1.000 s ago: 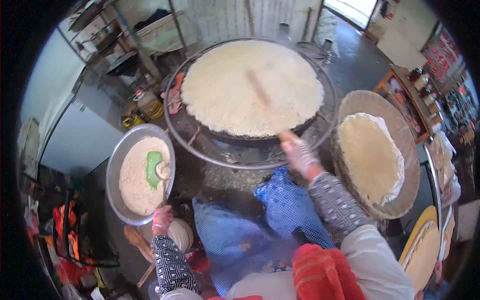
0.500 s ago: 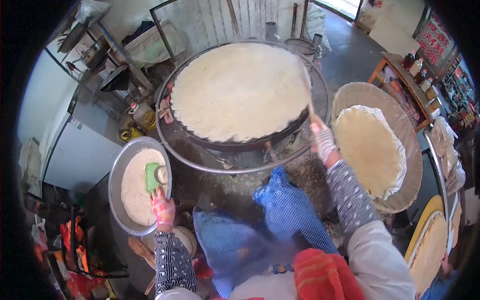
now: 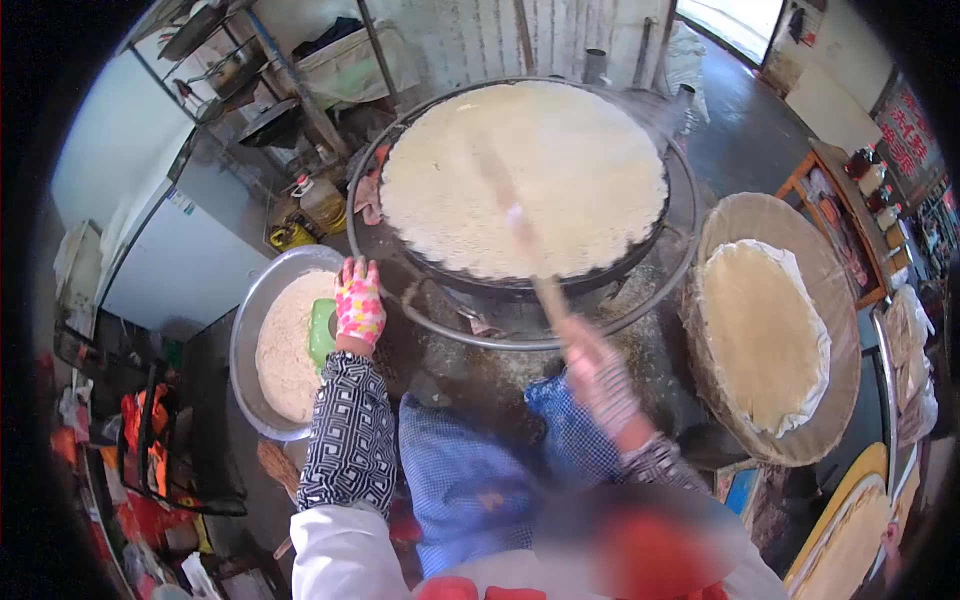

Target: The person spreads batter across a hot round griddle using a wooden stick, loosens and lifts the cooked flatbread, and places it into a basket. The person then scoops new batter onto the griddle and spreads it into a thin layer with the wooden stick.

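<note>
My left hand [image 3: 360,305], in a pink-patterned glove, is over the right rim of the metal bowl [image 3: 243,345], its fingers stretched out and apart. Beside it, partly hidden by the glove, a green scoop [image 3: 321,338] rests on the beige mixture [image 3: 288,370] in the bowl. My right hand [image 3: 600,370], in a striped fingerless glove, grips the handle of a wooden spreader [image 3: 548,295]. Motion blurs the spreader, whose far end lies over a thin round pancake [image 3: 580,150]. That pancake covers most of a large dark griddle [image 3: 480,285].
A metal ring [image 3: 530,344] surrounds the griddle. To the right, stacked thin pancakes [image 3: 765,335] lie on a cloth-covered round tray [image 3: 835,400]. Bottles [image 3: 860,163] stand on a wooden table [image 3: 870,275]. A plastic jug [image 3: 320,203] is at the left.
My left hand has moved off the scoop, up to the bowl's right rim. My right hand has swung the spreader leftward and down from the pancake's right edge to its middle. The view has shifted.
</note>
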Demonstrator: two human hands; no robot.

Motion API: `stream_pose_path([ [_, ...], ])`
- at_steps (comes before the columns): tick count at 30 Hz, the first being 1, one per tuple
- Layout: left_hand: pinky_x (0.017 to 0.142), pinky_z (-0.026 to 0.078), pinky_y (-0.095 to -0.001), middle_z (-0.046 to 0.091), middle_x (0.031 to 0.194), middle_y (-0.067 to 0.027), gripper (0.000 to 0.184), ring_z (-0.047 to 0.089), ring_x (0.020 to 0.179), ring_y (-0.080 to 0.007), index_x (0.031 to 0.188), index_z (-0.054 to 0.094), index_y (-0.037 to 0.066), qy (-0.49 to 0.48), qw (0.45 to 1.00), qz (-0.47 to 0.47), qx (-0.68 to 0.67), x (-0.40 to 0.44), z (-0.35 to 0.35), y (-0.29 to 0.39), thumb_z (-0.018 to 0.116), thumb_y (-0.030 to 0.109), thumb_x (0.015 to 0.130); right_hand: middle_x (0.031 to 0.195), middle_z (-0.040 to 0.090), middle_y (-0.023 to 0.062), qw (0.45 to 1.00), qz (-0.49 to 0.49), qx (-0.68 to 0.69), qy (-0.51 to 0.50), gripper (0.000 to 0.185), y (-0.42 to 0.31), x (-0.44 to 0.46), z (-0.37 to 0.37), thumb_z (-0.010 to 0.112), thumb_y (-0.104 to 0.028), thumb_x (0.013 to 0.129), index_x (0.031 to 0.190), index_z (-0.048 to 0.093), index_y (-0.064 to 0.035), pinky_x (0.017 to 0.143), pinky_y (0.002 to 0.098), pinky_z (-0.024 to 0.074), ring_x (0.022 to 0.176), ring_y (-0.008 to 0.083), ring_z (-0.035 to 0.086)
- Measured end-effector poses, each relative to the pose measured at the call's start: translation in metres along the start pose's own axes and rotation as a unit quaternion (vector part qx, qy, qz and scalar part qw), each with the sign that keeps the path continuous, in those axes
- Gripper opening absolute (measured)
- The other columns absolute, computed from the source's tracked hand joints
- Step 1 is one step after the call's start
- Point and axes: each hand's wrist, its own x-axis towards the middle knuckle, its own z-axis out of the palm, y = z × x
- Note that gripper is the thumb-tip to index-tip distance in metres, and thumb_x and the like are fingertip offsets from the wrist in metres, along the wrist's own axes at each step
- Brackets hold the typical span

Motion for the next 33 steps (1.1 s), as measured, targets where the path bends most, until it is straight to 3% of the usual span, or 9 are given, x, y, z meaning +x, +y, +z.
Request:
stream_pose_path([
  [5,0.107,0.021,-0.0475,0.042,0.135,-0.0140,0.051,0.030,0.131,-0.0324,0.125,0.047,0.006,-0.068,0.995,0.015,0.075,0.004,0.000,-0.012,0.052,0.010,0.074,0.047,0.028,-0.0077,0.973,0.070,0.011,0.219,0.042,-0.030,0.080,-0.095,0.048,-0.025,0.092,0.134,0.042,-0.0231,0.029,0.0206,0.0213,0.033,0.0066,0.026],
  [9,0.108,0.019,-0.0510,0.047,0.128,-0.0156,0.046,0.033,0.128,-0.0334,0.117,0.056,0.011,-0.044,0.990,0.123,0.047,-0.001,0.024,-0.006,0.056,0.008,0.071,0.094,0.062,0.0082,0.941,-0.128,-0.300,0.094,0.042,0.035,0.098,-0.089,0.044,-0.014,0.093,0.135,0.041,-0.0155,0.066,0.0283,0.0516,0.076,0.0168,0.058],
  [12,0.102,0.027,-0.0510,0.060,0.083,-0.0109,0.014,0.054,0.093,-0.0307,0.081,0.065,0.013,-0.156,0.976,0.151,0.004,-0.007,0.038,0.035,0.060,0.014,0.067,0.121,0.056,0.0087,0.951,-0.082,-0.297,-0.024,0.044,0.035,0.066,-0.024,0.046,-0.007,0.090,0.134,0.042,-0.0093,0.093,0.0247,0.0391,0.110,0.0172,0.050],
  [16,0.091,0.035,-0.0485,0.058,0.067,-0.0068,0.011,0.057,0.076,-0.0287,0.068,0.061,0.015,-0.062,0.982,0.116,-0.133,-0.042,0.025,0.106,0.066,0.023,0.063,0.117,0.057,0.0044,0.990,0.109,-0.087,-0.025,0.044,0.032,0.046,0.031,0.052,-0.009,0.088,0.132,0.046,-0.0090,0.085,0.0224,0.0421,0.097,0.0134,0.053],
  [19,0.088,0.036,-0.0491,0.059,0.071,-0.0072,0.017,0.057,0.081,-0.0286,0.071,0.060,0.014,-0.085,0.983,0.068,-0.146,-0.053,0.023,0.165,0.068,0.026,0.062,0.067,0.056,0.0011,0.994,-0.004,-0.110,-0.016,0.039,0.030,0.068,0.027,0.053,-0.013,0.088,0.126,0.054,-0.0207,0.038,0.0254,0.0369,0.041,0.0091,0.043],
  [21,0.088,0.036,-0.0499,0.059,0.073,-0.0072,0.018,0.057,0.083,-0.0286,0.078,0.060,0.013,-0.057,0.981,0.064,-0.175,-0.057,0.017,0.198,0.066,0.024,0.065,0.067,0.058,0.0140,0.824,-0.176,-0.538,-0.017,0.045,0.041,0.096,-0.016,0.048,-0.018,0.090,0.133,0.042,-0.0267,0.049,0.0369,0.0468,0.048,0.0220,0.056],
  [25,0.085,0.037,-0.0503,0.059,0.071,-0.0079,0.009,0.058,0.078,-0.0278,0.072,0.059,0.013,-0.035,0.980,0.067,-0.185,-0.058,0.008,0.216,0.053,0.019,0.074,0.082,0.062,0.0266,0.619,0.033,-0.782,-0.058,0.053,-0.024,0.114,-0.074,0.037,-0.024,0.091,0.140,0.018,-0.0348,0.072,0.0470,0.0492,0.077,0.0389,0.063],
  [31,0.099,0.025,-0.0590,0.060,0.076,-0.0079,0.018,0.057,0.086,-0.0312,0.081,0.064,0.014,-0.050,0.993,0.026,-0.105,-0.051,0.020,0.119,0.066,0.024,0.066,0.089,0.063,0.0247,0.662,0.017,-0.741,0.113,0.051,0.000,0.135,-0.164,0.041,-0.022,0.092,0.140,0.023,-0.0270,0.071,0.0459,0.0489,0.078,0.0378,0.063],
  [33,0.099,0.025,-0.0593,0.060,0.077,-0.0083,0.019,0.056,0.087,-0.0316,0.081,0.064,0.013,-0.075,0.990,0.046,-0.107,-0.048,0.025,0.126,0.066,0.025,0.066,0.091,0.062,0.0205,0.853,-0.061,-0.508,0.105,0.046,0.019,0.115,-0.133,0.044,-0.017,0.092,0.137,0.035,-0.0216,0.071,0.0397,0.0491,0.079,0.0289,0.062],
])
